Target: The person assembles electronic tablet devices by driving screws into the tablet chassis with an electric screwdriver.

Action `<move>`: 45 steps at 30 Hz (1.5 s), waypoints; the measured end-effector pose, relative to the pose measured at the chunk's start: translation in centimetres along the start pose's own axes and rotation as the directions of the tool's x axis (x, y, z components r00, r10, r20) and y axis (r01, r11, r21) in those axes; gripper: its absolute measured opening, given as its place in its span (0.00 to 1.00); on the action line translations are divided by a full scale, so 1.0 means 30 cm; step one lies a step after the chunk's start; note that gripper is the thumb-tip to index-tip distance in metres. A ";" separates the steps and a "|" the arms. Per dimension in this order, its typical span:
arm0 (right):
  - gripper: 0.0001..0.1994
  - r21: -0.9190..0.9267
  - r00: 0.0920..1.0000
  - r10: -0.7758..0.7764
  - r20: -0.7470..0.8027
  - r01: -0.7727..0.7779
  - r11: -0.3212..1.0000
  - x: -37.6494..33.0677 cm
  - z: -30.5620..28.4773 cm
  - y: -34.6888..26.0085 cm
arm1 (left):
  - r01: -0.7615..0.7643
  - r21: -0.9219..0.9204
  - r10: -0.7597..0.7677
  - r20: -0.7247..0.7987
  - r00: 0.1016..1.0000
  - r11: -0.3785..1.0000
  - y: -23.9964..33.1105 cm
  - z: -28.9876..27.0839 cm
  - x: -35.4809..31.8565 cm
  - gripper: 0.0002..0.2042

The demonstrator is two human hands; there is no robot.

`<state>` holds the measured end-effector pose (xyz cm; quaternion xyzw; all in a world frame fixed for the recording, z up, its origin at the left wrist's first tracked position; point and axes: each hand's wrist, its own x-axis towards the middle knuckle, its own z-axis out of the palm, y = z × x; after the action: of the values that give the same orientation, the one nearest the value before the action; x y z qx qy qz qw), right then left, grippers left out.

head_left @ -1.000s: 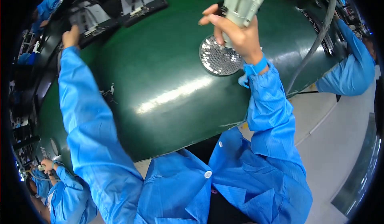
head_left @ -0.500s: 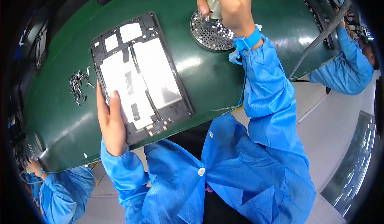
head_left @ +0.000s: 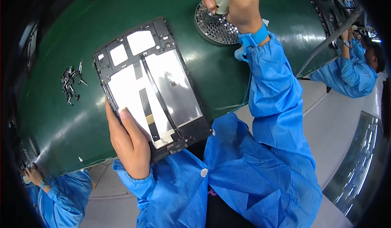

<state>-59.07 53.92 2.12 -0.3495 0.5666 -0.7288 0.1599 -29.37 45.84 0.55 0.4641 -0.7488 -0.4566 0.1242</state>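
Observation:
My left hand [head_left: 128, 140] grips the left edge of an opened tablet [head_left: 175, 93], thumb on top and fingers below. Silver panels, black frame and a dark ribbon cable show on the tablet's upturned inside; its near end is raised past the table edge. At the top, my right hand [head_left: 241, 10], a blue strap round its wrist, is closed on a pale electric screwdriver [head_left: 222, 1]. The screwdriver's nose points down at a round screw tray [head_left: 212, 29] full of small holes, several with bright screws. Whether the tip touches the tray cannot be made out.
A green table mat [head_left: 118, 12] covers the bench. Left of the tablet lies a heap of small black and silver parts [head_left: 71, 83]. A grey cable [head_left: 326, 39] hangs at the right. Co-workers in blue sleeves [head_left: 344, 73] sit at both sides.
The tablet has come toward me and to the right with my left hand, its near end now past the table edge. My right hand and the screwdriver stay over the screw tray, barely shifted.

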 end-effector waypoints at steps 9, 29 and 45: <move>0.08 0.017 1.000 -0.007 -0.015 0.007 1.000 -0.015 -0.004 -0.035 | -0.272 0.593 0.380 -0.063 0.923 0.758 -0.056 -0.013 -0.004 0.21; 0.08 -0.070 0.998 -0.058 0.030 0.060 0.996 -0.030 0.010 -0.039 | -0.614 0.399 0.628 0.114 0.770 0.681 0.065 0.029 0.434 0.25; 0.11 0.015 1.000 -0.007 0.000 0.007 1.000 -0.038 0.029 -0.034 | -0.667 0.324 0.689 0.059 0.723 0.671 0.051 0.044 0.364 0.20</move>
<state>-57.49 54.32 2.79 -0.3503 0.5599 -0.7337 0.1597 -36.93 38.00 -1.55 0.1820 -0.9266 -0.2329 0.2325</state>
